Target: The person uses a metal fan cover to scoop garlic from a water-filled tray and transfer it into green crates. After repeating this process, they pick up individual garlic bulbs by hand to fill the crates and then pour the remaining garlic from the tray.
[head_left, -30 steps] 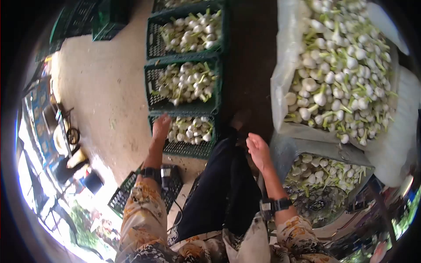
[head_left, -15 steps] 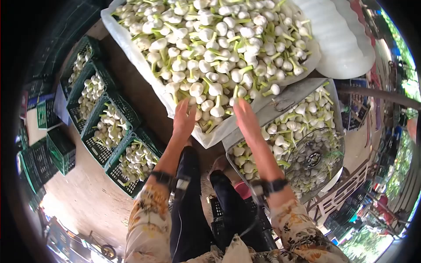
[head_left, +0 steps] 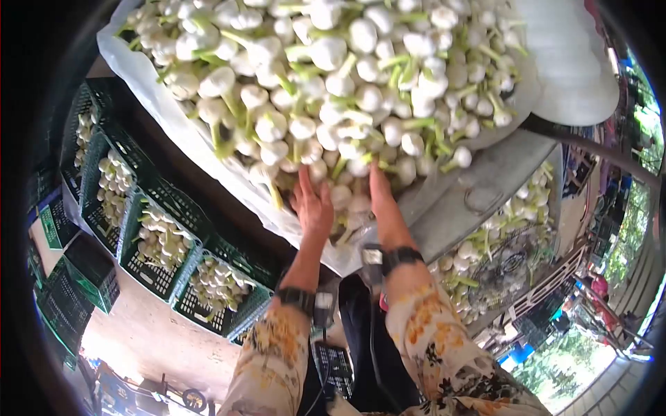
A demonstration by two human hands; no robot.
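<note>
A large heap of white garlic bulbs (head_left: 270, 126) with cut green stems lies on a pale plastic sheet (head_left: 336, 258) in front of me. My left hand (head_left: 314, 208) is at the heap's near edge, its fingers apart and touching bulbs. Close to its right, my right hand (head_left: 382, 194) reaches in edge-on with fingers stretched out, the tips partly hidden among the garlic. Several bulbs lie between the two hands. Neither hand is closed around a bulb.
Green plastic crates (head_left: 156, 267) of garlic stand in a row at the left. On the right, a grey metal tray (head_left: 479, 191) holds more bulbs and a round fan grille (head_left: 512, 261). A white wavy-edged sheet (head_left: 565, 76) lies at the upper right.
My hands have come closer together and lie deeper along the near edge of the heap. The view has shifted nearer to the garlic, and bulbs at the near edge are pushed together.
</note>
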